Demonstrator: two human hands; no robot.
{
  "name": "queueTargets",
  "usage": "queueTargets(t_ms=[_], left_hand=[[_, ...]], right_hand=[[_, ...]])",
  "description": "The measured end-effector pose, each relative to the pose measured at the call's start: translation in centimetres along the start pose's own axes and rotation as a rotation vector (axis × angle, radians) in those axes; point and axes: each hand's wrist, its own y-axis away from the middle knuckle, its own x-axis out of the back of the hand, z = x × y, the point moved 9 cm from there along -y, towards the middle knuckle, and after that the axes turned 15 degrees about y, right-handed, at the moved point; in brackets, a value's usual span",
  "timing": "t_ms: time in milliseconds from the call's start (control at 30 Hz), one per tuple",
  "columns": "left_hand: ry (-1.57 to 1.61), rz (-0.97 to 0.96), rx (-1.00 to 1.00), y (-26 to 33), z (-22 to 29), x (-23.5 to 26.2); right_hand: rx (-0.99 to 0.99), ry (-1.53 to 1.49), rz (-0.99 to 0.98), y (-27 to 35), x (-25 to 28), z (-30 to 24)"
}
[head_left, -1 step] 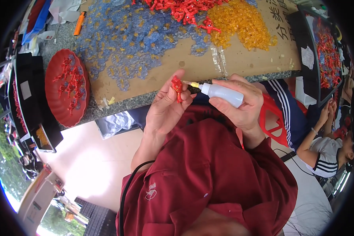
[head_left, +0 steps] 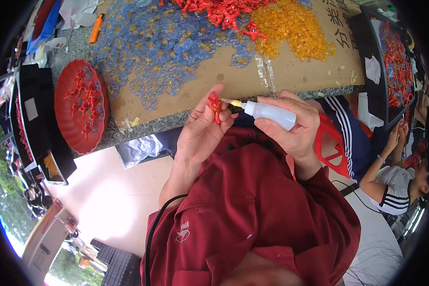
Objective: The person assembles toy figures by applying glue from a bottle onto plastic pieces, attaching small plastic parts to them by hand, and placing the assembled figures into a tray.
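Observation:
Between the thumb and fingers of my left hand (head_left: 199, 128) is a small red plastic figure (head_left: 215, 106), held upright in front of the table edge. My right hand (head_left: 295, 125) grips a white squeeze bottle (head_left: 273, 116) lying nearly level. Its narrow tip (head_left: 229, 101), with a yellow band, points left and ends at or just beside the upper part of the figure; I cannot tell if they touch. Past my hands, a heap of red figures (head_left: 224, 14) lies on the cardboard-covered table (head_left: 214, 78), between clear bluish pieces (head_left: 152, 45) and amber-yellow pieces (head_left: 291, 31).
On the left, a red scalloped plate (head_left: 64, 119) holds several red figures and bluish pieces. An orange cutter (head_left: 97, 28) lies behind it. Black bins (head_left: 38, 109) flank the table's left side. At right stand a black-framed tray (head_left: 398, 71) of red pieces, a red stool (head_left: 336, 148) and another person (head_left: 391, 186).

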Motion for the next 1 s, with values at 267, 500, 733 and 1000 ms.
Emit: queueTargets(t_ms=[267,500,733,1000], left_hand=[[-0.03,-0.039,0.036,-0.2,-0.4,-0.2],[-0.05,-0.016,0.043,-0.3,-0.7,0.1],[-0.078,-0.062,0.046,-0.1,-0.6,-0.4],[-0.146,-0.065,0.018,-0.5,-0.8,-0.4]], right_hand=[[-0.023,-0.056,-0.015,0.2,-0.2,0.3],[-0.055,-0.069,-0.048,0.5,0.5,1.0],[-0.451,-0.297,0.289,2.8,3.4,7.8],[-0.418,-0.085,0.417,1.7,2.3,12.4]])
